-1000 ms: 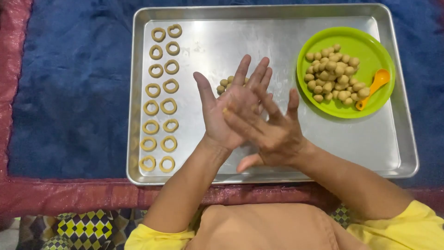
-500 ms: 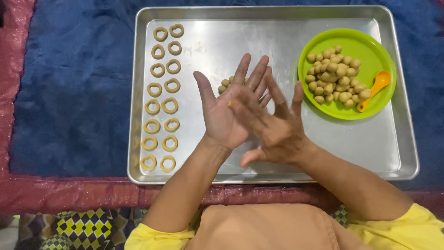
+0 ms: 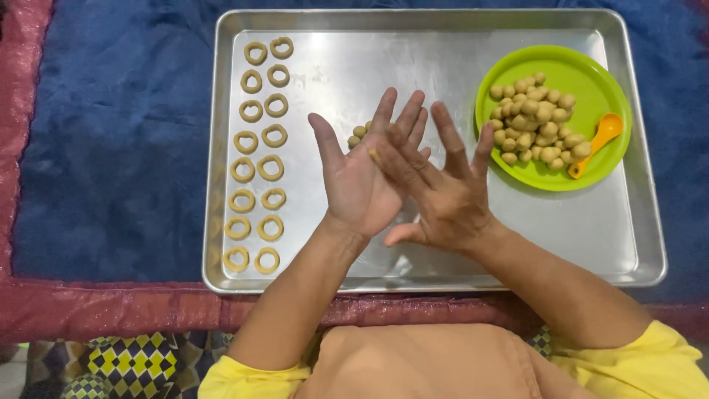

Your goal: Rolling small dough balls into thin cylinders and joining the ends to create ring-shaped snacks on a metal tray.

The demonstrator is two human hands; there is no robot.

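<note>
My left hand (image 3: 358, 181) palm up, right hand (image 3: 436, 196) flat across it — fingers wide, a thin dough piece (image 3: 374, 156) pressed between them over the metal tray (image 3: 443, 244). Dough rings (image 3: 256, 155) at tray's left; green plate (image 3: 583, 70) of dough balls (image 3: 535, 118) at right.

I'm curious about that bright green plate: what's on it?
The green plate holds a heap of small tan dough balls and an orange scoop at its right edge. Whatever lies beneath the heap is covered.
</note>
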